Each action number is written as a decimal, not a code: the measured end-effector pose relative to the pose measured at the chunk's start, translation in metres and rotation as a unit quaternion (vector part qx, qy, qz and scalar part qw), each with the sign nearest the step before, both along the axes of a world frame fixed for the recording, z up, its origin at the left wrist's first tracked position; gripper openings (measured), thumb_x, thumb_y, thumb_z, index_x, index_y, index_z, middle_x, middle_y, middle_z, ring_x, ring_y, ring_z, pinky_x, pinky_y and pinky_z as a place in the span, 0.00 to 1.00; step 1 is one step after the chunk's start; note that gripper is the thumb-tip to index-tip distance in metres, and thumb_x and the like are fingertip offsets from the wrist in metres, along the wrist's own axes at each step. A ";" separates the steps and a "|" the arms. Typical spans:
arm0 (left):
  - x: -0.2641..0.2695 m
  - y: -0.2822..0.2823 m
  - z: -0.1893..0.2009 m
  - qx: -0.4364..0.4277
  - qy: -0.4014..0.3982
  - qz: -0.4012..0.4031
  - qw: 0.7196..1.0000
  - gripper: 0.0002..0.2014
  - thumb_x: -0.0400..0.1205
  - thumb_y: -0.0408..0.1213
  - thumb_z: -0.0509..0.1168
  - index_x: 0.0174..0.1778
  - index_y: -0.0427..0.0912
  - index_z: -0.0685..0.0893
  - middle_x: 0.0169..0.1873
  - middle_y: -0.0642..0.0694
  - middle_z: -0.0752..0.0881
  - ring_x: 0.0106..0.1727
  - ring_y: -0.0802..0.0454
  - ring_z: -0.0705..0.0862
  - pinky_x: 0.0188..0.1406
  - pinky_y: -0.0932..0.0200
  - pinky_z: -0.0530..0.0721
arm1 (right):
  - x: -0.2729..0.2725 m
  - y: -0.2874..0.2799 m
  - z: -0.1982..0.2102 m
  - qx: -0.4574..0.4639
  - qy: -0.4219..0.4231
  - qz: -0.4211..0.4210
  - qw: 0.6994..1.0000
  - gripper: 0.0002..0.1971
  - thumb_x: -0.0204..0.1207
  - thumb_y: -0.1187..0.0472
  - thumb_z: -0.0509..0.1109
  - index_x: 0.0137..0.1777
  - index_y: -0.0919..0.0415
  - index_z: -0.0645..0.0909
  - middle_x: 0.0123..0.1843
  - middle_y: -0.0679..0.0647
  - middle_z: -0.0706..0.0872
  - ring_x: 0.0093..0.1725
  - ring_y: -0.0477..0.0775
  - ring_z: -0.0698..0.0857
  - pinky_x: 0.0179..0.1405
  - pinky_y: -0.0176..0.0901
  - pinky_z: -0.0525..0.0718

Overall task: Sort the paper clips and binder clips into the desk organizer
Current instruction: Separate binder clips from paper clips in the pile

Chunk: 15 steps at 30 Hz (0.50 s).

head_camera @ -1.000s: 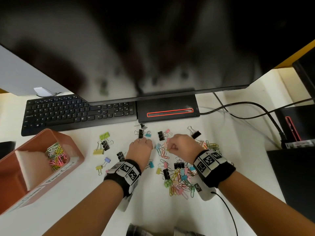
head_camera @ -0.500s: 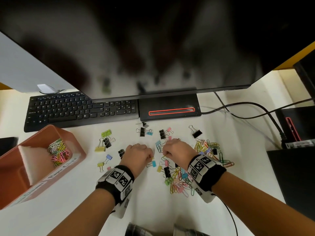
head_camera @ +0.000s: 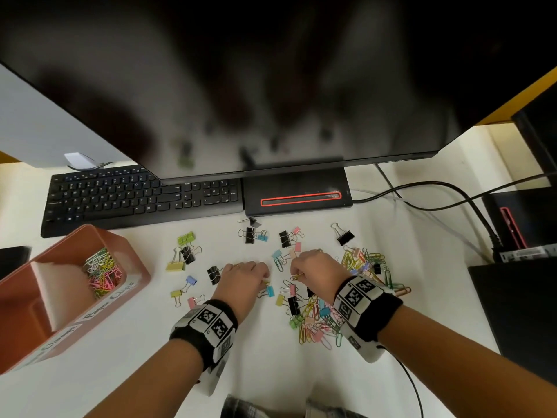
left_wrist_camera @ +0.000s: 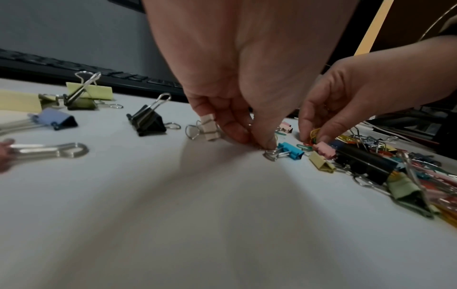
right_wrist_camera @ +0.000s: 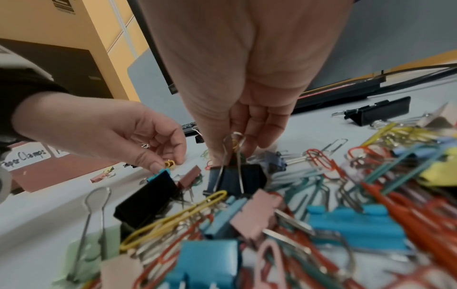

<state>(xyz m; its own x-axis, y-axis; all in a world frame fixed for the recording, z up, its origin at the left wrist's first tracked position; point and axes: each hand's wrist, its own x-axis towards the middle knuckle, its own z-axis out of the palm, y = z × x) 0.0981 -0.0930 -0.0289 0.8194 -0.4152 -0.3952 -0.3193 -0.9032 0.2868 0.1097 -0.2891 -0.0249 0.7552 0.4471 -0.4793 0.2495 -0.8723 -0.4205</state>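
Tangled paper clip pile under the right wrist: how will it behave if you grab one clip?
The paper clip pile looks interlocked, so neighbours probably drag along. Thin wire lying flat likely resists pinching off the desk. Binder clips mixed in may snag too.

even indoor light, soft shadows under hands; wrist views blurred near lens, edges warped.

I see a white desk (head_camera: 271, 372) under even indoor light, with a large dark monitor (head_camera: 271, 70) looming over it. A black keyboard (head_camera: 135, 197) lies beneath the screen's left edge, black cables (head_camera: 437, 188) trail right, and yellow-tan cabinet panels (right_wrist_camera: 103, 29) stand behind.
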 end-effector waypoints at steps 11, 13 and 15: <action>-0.001 0.000 0.000 0.009 -0.003 -0.024 1.000 0.12 0.79 0.25 0.56 0.53 0.44 0.78 0.50 0.46 0.78 0.51 0.45 0.79 0.52 0.53 0.70 | 0.011 -0.018 0.019 0.082 0.008 -0.109 0.991 0.08 0.79 0.61 0.66 0.53 0.59 0.85 0.53 0.54 0.87 0.50 0.49 0.83 0.58 0.42 0.82; 0.004 -0.002 0.004 -0.007 0.002 -0.023 1.000 0.10 0.82 0.29 0.54 0.53 0.43 0.78 0.50 0.47 0.78 0.52 0.46 0.77 0.54 0.54 0.69 | 0.016 -0.034 0.027 0.110 -0.014 -0.175 0.978 0.07 0.77 0.61 0.68 0.52 0.59 0.85 0.51 0.53 0.88 0.48 0.47 0.83 0.55 0.39 0.83; 0.009 -0.005 0.005 -0.058 0.001 -0.021 0.998 0.08 0.83 0.32 0.56 0.51 0.43 0.80 0.47 0.47 0.81 0.50 0.46 0.78 0.54 0.54 0.70 | 0.018 -0.046 0.028 0.111 -0.039 -0.202 0.972 0.08 0.77 0.61 0.69 0.54 0.58 0.85 0.51 0.54 0.87 0.48 0.48 0.83 0.52 0.36 0.80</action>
<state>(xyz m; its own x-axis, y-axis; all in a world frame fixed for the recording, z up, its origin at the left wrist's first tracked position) 0.1074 -0.0984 -0.0236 0.7993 -0.4932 -0.3434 -0.3563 -0.8491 0.3901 0.1273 -0.3351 0.0036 0.9210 0.1915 -0.3391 -0.0563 -0.7961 -0.6025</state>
